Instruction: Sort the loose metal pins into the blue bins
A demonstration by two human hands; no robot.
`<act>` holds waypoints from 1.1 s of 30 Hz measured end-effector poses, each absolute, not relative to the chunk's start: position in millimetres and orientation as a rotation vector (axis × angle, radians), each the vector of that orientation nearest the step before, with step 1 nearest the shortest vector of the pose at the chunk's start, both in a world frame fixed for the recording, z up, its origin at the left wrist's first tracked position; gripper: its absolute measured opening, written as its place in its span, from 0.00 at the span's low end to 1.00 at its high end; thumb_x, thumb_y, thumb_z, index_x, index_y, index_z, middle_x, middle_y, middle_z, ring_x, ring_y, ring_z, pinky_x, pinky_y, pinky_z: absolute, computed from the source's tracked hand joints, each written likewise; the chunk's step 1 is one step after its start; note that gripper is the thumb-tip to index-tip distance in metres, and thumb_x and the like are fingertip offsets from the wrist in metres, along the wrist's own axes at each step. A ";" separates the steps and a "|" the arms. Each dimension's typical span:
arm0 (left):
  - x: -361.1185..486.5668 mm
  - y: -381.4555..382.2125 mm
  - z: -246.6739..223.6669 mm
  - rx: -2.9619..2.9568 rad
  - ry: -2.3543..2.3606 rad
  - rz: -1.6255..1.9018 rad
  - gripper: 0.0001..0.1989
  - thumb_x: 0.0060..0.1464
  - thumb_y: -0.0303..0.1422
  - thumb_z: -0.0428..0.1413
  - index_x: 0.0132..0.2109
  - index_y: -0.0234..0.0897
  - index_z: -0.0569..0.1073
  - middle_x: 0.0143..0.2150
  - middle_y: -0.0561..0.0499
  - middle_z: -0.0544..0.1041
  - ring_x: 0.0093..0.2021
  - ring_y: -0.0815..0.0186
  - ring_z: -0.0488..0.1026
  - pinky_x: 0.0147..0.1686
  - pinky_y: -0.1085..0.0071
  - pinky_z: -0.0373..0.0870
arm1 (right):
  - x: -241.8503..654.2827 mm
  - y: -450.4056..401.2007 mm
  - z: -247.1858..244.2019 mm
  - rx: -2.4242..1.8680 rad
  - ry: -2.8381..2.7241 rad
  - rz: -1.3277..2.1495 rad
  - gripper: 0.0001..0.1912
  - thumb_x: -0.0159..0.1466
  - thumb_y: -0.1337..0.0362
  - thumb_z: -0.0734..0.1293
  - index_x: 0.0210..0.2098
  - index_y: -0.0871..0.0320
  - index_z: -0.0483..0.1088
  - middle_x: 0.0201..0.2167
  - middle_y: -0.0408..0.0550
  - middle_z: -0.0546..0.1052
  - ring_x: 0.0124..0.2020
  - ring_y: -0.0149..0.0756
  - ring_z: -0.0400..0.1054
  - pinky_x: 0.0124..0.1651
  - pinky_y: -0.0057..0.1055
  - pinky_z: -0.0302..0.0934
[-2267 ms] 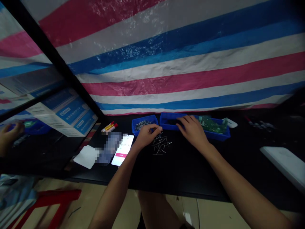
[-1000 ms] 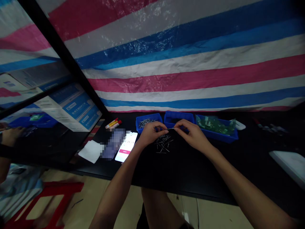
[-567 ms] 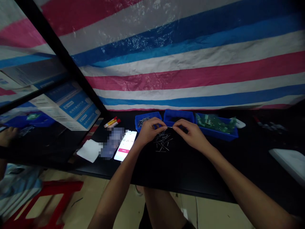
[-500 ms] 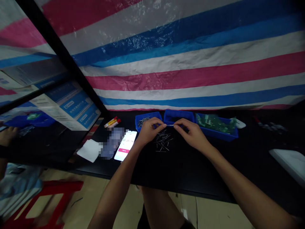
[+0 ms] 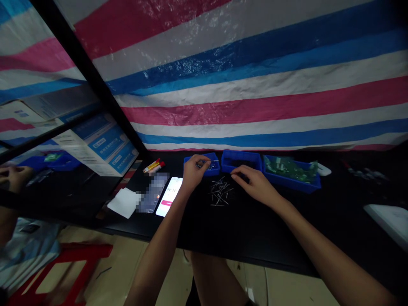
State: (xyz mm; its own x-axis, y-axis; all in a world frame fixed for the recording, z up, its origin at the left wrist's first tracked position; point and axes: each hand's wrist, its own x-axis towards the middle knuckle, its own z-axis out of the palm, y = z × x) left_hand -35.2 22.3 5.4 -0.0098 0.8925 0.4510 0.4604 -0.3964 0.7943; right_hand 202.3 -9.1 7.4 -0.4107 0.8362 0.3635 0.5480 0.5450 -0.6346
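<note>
While pinching a pin (image 5: 215, 160) in left hand (image 5: 194, 171) over blue bin (image 5: 213, 172), holding right hand (image 5: 254, 182), unclear in grip, beside scattered pins (image 5: 219, 196).

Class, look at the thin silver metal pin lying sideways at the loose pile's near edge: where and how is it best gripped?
Probably pinch the thin silver pin mid-shaft, from above and the near side: it appears to lie flat and crosswise, with the jumbled metal pins beyond it.

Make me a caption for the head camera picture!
Left hand over a blue rectangular plastic bin, right hand beside a loose pile of thin silver metal pins on a black table.
</note>
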 end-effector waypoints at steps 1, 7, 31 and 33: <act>-36.7 22.6 6.0 1.863 1.423 1.403 0.07 0.55 0.35 0.59 0.39 0.37 0.78 0.41 0.48 0.79 0.34 0.68 0.73 0.33 0.74 0.67 | 202.3 -8.8 6.7 -1.112 -2.144 0.555 0.12 0.69 0.58 0.59 0.42 0.55 0.72 0.40 0.50 0.76 0.36 0.37 0.70 0.36 0.33 0.64; -43.7 22.2 9.3 1.821 1.660 1.626 0.12 0.62 0.40 0.53 0.40 0.38 0.77 0.43 0.46 0.78 0.45 0.62 0.74 0.48 0.67 0.68 | 202.8 -8.0 0.8 -1.108 -2.362 0.479 0.10 0.69 0.61 0.60 0.41 0.56 0.71 0.40 0.51 0.74 0.43 0.40 0.69 0.48 0.38 0.63; -18.4 7.3 10.4 1.910 1.345 1.249 0.15 0.65 0.42 0.49 0.44 0.38 0.76 0.34 0.50 0.81 0.34 0.66 0.77 0.36 0.72 0.70 | 206.0 -0.8 -11.1 -1.051 -2.505 0.509 0.07 0.68 0.65 0.58 0.37 0.55 0.67 0.37 0.49 0.74 0.38 0.39 0.69 0.44 0.36 0.63; -16.1 5.6 10.0 1.964 1.291 1.167 0.15 0.63 0.42 0.51 0.42 0.38 0.77 0.33 0.50 0.80 0.32 0.66 0.76 0.35 0.72 0.69 | 204.4 -3.4 -3.1 -1.059 -2.417 0.522 0.07 0.68 0.64 0.58 0.38 0.55 0.67 0.37 0.49 0.75 0.38 0.39 0.70 0.42 0.36 0.63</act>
State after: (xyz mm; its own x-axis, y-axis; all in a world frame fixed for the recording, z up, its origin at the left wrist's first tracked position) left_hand -16.1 5.6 10.0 0.1781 0.9082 0.3788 0.4685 -0.4168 0.7790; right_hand 204.4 -3.4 -3.1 -0.6053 0.7567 0.2471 0.5874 0.6341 -0.5029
